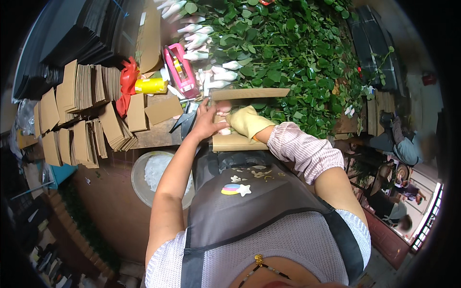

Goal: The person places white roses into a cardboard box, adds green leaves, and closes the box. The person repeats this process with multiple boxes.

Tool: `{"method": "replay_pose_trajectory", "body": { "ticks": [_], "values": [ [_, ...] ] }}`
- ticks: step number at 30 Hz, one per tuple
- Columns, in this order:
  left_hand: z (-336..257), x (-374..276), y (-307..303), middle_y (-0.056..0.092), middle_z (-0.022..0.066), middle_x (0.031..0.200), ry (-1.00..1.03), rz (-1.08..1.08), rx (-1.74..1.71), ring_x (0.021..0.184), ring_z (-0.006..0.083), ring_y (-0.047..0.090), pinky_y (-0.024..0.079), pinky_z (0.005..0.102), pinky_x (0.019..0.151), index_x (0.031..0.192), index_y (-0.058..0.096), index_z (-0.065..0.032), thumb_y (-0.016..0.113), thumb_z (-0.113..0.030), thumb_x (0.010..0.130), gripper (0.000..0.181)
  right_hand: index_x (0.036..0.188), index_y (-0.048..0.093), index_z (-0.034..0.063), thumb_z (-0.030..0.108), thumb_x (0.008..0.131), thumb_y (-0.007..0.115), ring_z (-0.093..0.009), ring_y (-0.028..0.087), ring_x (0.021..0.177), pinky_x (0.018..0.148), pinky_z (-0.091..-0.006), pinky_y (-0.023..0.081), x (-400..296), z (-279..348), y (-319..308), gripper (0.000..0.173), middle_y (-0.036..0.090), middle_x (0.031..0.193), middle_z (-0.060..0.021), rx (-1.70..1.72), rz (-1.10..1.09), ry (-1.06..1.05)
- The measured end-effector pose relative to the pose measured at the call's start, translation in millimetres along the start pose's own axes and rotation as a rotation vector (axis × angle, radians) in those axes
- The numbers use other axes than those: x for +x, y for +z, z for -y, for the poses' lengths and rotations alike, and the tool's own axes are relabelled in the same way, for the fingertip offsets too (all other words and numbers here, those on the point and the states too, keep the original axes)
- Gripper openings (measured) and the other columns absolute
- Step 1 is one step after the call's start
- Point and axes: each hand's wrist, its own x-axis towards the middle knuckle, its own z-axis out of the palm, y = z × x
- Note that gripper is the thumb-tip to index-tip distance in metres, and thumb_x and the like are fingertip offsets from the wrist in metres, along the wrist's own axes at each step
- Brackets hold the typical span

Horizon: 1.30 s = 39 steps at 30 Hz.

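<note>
Before me lies a corrugated cardboard sheet (236, 142), its far flap (250, 94) raised. Pale pink rose heads (224, 106) rest between its two sides. My left hand (207, 122), bare and with fingers apart, lies at the sheet's left end, its thumb against the lower blooms (225, 131). My right hand (246, 122) wears a yellow glove and reaches over the sheet beside the roses. Its fingertips are hidden, so its grip is unclear. A black stapler-like tool (186, 121) sits just left of my left hand.
Leafy rose stems (281, 54) cover the table's far side, with white-netted rose heads (196, 41) at their left. A pink tape dispenser (180, 73), yellow roll (151, 86), red plastic bag (128, 82) and cardboard stacks (84, 90) stand left. Below is a basin (138, 176). People (407, 149) are at right.
</note>
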Motion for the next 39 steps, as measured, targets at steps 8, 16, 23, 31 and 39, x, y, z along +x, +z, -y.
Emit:
{"method": "replay_pose_trajectory", "body": {
  "ticks": [8,16,23,31,39],
  "values": [
    [-3.5,-9.4,7.3,0.03,0.0327,0.152,0.05,-0.109,0.001,0.141,0.0484,0.031,0.031,0.0503,0.116,0.13,0.06,-0.0081,0.087,-0.044,0.071,0.074,0.122,0.062,0.0025,0.011,0.091,0.057,-0.036,0.072,0.1,0.083,-0.0479,0.057,-22.6,-13.3,-15.2,0.033,0.073,0.11,-0.0202,-0.116,-0.084,-0.029],
    [-8.8,-4.7,9.1,0.03,0.027,0.154,-0.056,-0.119,-0.059,0.136,0.0427,0.035,0.032,0.046,0.114,0.125,0.07,-0.0114,0.086,-0.042,0.074,0.063,0.125,0.06,0.0024,0.014,0.096,0.049,-0.037,0.071,0.104,0.085,-0.0476,0.056,-35.0,-4.3,-18.8,0.033,0.073,0.112,-0.0199,-0.191,-0.049,-0.142],
    [2.6,0.1,29.4,0.037,0.0198,0.152,-0.001,-0.325,-0.064,0.12,0.0342,0.046,0.039,0.0428,0.107,0.102,0.079,-0.0178,0.085,-0.037,0.075,0.034,0.133,0.054,-0.0005,0.031,0.102,0.045,-0.04,0.07,0.092,0.081,-0.0505,0.055,-41.4,-5.1,-20.1,0.044,0.072,0.097,-0.0239,-0.054,-0.206,0.053],
    [0.6,4.9,27.3,0.037,0.0279,0.146,0.046,-0.374,-0.037,0.139,0.0452,0.034,0.032,0.0477,0.114,0.122,0.043,-0.0027,0.088,-0.031,0.071,0.074,0.128,0.061,0.0052,0.03,0.101,0.047,-0.041,0.069,0.092,0.082,-0.0504,0.054,-29.8,-34.0,-8.7,0.039,0.071,0.102,-0.0231,-0.01,-0.324,-0.186],
    [-11.0,18.5,28.0,0.035,0.0226,0.147,-0.198,-0.392,-0.164,0.136,0.0429,0.036,0.033,0.0453,0.114,0.109,0.069,-0.0077,0.087,-0.038,0.072,0.051,0.135,0.056,0.0071,0.021,0.1,0.042,-0.04,0.07,0.1,0.087,-0.0494,0.054,-36.8,-16.4,-21.0,0.04,0.071,0.112,-0.023,-0.074,-0.129,-0.071]
  ]
}}
